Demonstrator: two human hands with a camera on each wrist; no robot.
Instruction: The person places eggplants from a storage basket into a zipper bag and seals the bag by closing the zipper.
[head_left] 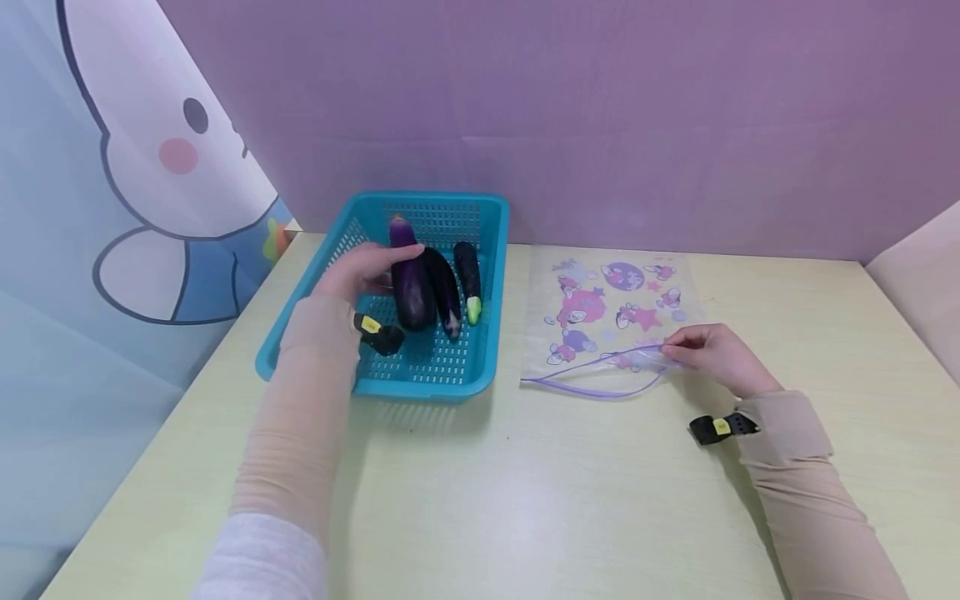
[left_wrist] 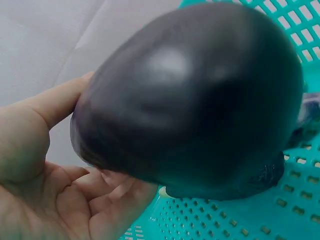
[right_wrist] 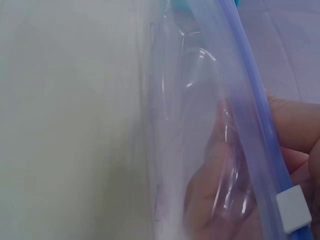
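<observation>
My left hand (head_left: 363, 268) reaches into the blue-green basket (head_left: 491, 333) and grips the largest eggplant (head_left: 412, 292), thumb over its top and fingers around its side. In the left wrist view this glossy dark eggplant (left_wrist: 195, 100) fills the middle, with thumb and fingers on its near end. To its right in the basket lie a slimmer curved eggplant (head_left: 444, 287) and a small one with a green tip (head_left: 468, 275). My right hand (head_left: 716, 358) pinches the purple-edged mouth of a clear printed zip bag (head_left: 633, 312), which gapes. A white slider (right_wrist: 293, 209) sits on the zip by that hand.
Basket and bag stand side by side on the pale wooden table (head_left: 525, 500). A purple cloth backdrop (head_left: 600, 125) rises along the table's far edge. A cartoon-printed cloth (head_left: 135, 400) hangs at the left. Black camera straps are on both wrists.
</observation>
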